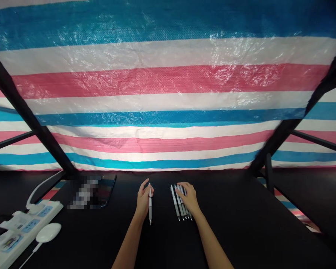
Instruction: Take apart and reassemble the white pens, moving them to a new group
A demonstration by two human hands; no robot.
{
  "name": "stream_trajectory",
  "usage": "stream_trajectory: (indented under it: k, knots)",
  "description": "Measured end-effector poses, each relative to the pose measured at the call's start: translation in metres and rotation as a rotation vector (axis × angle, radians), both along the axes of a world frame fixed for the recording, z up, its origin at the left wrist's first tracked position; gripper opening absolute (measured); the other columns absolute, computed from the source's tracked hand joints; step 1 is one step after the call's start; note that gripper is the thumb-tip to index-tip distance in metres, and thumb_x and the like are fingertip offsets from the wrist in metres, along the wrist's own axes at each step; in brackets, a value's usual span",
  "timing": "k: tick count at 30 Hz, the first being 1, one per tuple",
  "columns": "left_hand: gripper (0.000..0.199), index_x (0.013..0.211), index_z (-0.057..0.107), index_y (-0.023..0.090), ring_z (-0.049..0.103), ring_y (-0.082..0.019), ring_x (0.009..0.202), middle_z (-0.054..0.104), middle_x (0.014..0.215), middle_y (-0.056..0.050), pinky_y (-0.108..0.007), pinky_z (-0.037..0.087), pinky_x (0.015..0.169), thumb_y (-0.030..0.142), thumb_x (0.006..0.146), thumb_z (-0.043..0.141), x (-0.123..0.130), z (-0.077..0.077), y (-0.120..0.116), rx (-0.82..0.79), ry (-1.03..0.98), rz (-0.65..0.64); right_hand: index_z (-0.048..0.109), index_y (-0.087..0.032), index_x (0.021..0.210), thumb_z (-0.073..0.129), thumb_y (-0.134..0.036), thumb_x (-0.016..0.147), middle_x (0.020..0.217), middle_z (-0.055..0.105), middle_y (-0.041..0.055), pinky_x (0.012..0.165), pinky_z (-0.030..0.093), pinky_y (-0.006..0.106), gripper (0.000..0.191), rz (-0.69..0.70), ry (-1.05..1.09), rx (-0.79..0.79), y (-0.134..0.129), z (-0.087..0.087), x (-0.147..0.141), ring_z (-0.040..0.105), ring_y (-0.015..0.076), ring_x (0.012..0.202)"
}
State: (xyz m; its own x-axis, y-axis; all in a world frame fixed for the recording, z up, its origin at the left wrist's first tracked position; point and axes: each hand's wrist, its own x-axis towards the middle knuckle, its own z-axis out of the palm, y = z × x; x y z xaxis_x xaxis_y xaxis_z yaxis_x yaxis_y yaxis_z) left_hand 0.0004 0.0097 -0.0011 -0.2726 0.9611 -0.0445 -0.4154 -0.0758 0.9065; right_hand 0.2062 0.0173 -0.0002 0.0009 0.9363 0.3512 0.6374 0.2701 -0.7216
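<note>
Left grip curled shut on a light, stiff white-and-grey pen, best held mid-barrel; right grip lying open on a row of matching pens, at three o'clock.

Makeshift work booth: striped tarpaulin backdrop, black table, power strip.

The black table carries a row of pens lying side by side near its middle. Toward the left lie a partly blurred dark tablet, a white power strip with plugs in it, and a round white corded gadget just beside the strip.
</note>
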Motion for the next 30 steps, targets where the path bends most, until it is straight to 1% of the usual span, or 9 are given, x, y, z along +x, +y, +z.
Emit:
stream_trajectory:
  k: [4,7,10,13,15,18,25,27,30]
  knots:
    - [0.047,0.089,0.048,0.019,0.042,-0.005,0.044,0.053,0.057,0.006,-0.019,0.031,0.044,0.05,0.063,0.071,-0.005,-0.003,0.001,0.016,0.04,0.091,0.062,-0.029,0.112,0.058,-0.044,0.077,0.118,0.057,0.0061,0.095,0.034,0.046,0.038,0.044,-0.155,-0.037,-0.007,-0.002,-0.004,0.046,0.0292,0.115]
    - [0.043,0.077,0.041,0.021,0.041,-0.005,0.041,0.053,0.058,0.006,-0.018,0.03,0.041,0.052,0.066,0.067,-0.017,-0.005,0.001,0.053,0.156,0.129,0.059,-0.031,0.116,0.064,-0.046,0.072,0.125,0.052,0.0058,0.099,0.029,0.047,0.047,0.095,-0.225,-0.061,-0.011,0.001,-0.005,0.038,0.0306,0.122]
    - [0.039,0.083,0.046,0.02,0.047,-0.007,0.047,0.055,0.065,0.005,-0.019,0.034,0.044,0.046,0.065,0.069,-0.031,-0.007,0.0,0.03,0.285,0.155,0.061,-0.03,0.11,0.065,-0.042,0.071,0.126,0.051,0.0058,0.099,0.028,0.047,0.041,0.095,-0.261,-0.077,-0.012,0.003,-0.005,0.036,0.0308,0.124]
    - [0.041,0.095,0.053,0.019,0.059,-0.014,0.067,0.062,0.084,-0.003,-0.023,0.044,0.055,0.036,0.062,0.071,-0.037,-0.009,-0.002,0.011,0.394,0.132,0.063,-0.028,0.098,0.063,-0.035,0.072,0.122,0.052,0.0053,0.098,0.028,0.047,0.028,0.08,-0.28,-0.073,-0.011,0.003,-0.005,0.036,0.0302,0.123]
    - [0.043,0.101,0.057,0.019,0.061,-0.017,0.079,0.063,0.096,-0.007,-0.027,0.047,0.065,0.03,0.062,0.07,-0.037,-0.01,-0.004,0.022,0.466,0.102,0.063,-0.027,0.093,0.063,-0.031,0.071,0.12,0.054,0.0048,0.098,0.029,0.046,0.022,0.076,-0.29,-0.065,-0.011,0.003,-0.005,0.037,0.0295,0.122]
    - [0.042,0.104,0.06,0.02,0.061,-0.02,0.086,0.063,0.1,-0.008,-0.031,0.047,0.072,0.025,0.063,0.067,-0.033,-0.012,-0.005,0.051,0.575,0.063,0.062,-0.026,0.089,0.063,-0.03,0.071,0.117,0.055,0.0046,0.096,0.031,0.044,0.018,0.065,-0.291,-0.05,-0.012,0.005,-0.006,0.038,0.0288,0.12]
    - [0.033,0.095,0.065,0.02,0.058,-0.024,0.088,0.061,0.094,-0.008,-0.039,0.045,0.08,0.017,0.062,0.058,-0.031,-0.012,-0.006,0.164,0.856,0.133,0.059,-0.024,0.076,0.063,-0.033,0.072,0.114,0.054,0.0053,0.093,0.033,0.043,0.01,0.03,-0.335,-0.019,-0.014,0.007,-0.008,0.039,0.0286,0.117]
    - [0.032,0.093,0.065,0.021,0.057,-0.022,0.081,0.059,0.093,-0.007,-0.037,0.046,0.076,0.016,0.062,0.056,-0.03,-0.012,-0.007,0.165,0.909,0.14,0.058,-0.024,0.075,0.063,-0.034,0.072,0.115,0.053,0.0051,0.094,0.033,0.043,0.011,0.026,-0.344,-0.018,-0.015,0.006,-0.008,0.037,0.0288,0.118]
    - [0.032,0.093,0.064,0.021,0.051,-0.015,0.061,0.054,0.085,-0.004,-0.031,0.045,0.062,0.017,0.063,0.054,-0.028,-0.01,-0.009,0.113,0.954,0.14,0.058,-0.023,0.071,0.064,-0.035,0.072,0.118,0.052,0.0051,0.096,0.031,0.044,0.013,0.02,-0.362,-0.011,-0.015,0.005,-0.008,0.035,0.0297,0.121]
